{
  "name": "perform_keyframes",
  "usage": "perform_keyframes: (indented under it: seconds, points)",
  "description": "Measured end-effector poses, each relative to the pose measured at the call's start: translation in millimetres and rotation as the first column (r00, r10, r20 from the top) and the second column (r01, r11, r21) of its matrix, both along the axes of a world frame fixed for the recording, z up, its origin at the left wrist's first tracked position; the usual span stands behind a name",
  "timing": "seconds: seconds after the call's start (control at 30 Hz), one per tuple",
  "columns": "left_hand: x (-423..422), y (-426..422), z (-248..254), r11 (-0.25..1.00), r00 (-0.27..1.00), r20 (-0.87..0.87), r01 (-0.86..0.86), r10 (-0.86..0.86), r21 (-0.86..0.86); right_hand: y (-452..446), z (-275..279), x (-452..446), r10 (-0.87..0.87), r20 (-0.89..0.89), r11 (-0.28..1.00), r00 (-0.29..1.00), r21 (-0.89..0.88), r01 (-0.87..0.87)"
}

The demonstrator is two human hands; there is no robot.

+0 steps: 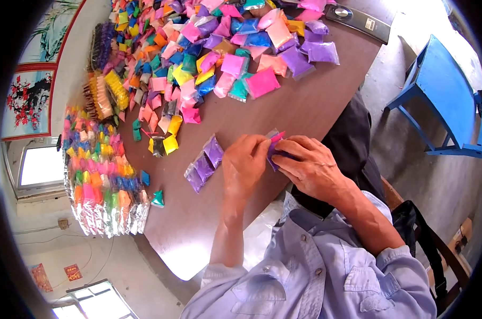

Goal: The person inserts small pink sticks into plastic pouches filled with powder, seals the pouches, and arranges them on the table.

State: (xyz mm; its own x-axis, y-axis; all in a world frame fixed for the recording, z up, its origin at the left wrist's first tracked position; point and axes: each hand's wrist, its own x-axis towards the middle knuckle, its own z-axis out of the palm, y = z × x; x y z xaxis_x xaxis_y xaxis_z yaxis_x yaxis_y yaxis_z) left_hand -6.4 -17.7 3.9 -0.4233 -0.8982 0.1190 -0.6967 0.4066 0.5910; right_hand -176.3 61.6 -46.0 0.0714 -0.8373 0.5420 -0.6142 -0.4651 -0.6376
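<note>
Near the table's front edge, my left hand [246, 159] pinches the left side of a purple packet [273, 152] in clear wrap. Wrapped round the packet's right side are the bent fingers of my right hand [307, 162]. A small bright pink piece [277, 136] sticks out at the packet's top, between the hands. Just left of my left hand, a strip of purple packets [204, 164] lies on the brown table [225, 119]. The fingers partly cover the held packet.
A large heap of colourful packets [233, 65] covers the table's far side. Bundled packets in clear wrap [100, 175] stand at the left edge. A black device [358, 23] lies at the far right corner. A blue stool [443, 85] stands on the floor at right.
</note>
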Motion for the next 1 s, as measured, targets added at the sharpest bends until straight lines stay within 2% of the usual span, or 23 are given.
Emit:
perform_keyframes:
  seconds: [0.2,0.3,0.4,0.53,0.73,0.83,1.0]
  points:
    - [-2.5,-25.6,-11.7,0.995,1.000,0.014,0.019,-0.018,-0.100,0.8,2.1,-0.4,0.004,0.000,1.000,1.000,0.014,-0.004]
    - [-2.9,-28.1,-10.3,0.997,0.998,-0.058,-0.002,-0.002,-0.077,1.5,0.9,-0.5,-0.004,0.021,1.000,1.000,0.006,0.004]
    - [-3.9,-9.0,1.1,0.996,0.999,-0.038,-0.025,0.022,-0.090,1.7,0.0,0.0,-0.012,0.051,1.000,0.999,-0.007,0.013]
    - [-0.1,20.4,10.4,0.997,0.998,-0.031,-0.060,0.061,0.038,2.2,-2.9,0.2,-0.024,0.073,1.000,0.997,-0.001,0.024]
    - [9.4,9.1,-2.2,0.995,0.996,-0.022,-0.088,0.087,-0.041,1.2,-1.9,0.3,-0.012,0.066,1.000,0.998,-0.027,0.014]
    - [14.5,-3.6,-7.0,0.996,0.998,-0.055,-0.036,0.032,-0.076,2.8,1.8,-1.5,-0.002,0.062,1.000,0.998,-0.006,0.003]
    - [9.5,23.4,7.3,0.989,0.988,-0.064,-0.138,0.141,0.051,4.1,-0.1,-2.0,-0.016,0.088,0.999,0.996,-0.029,0.019]
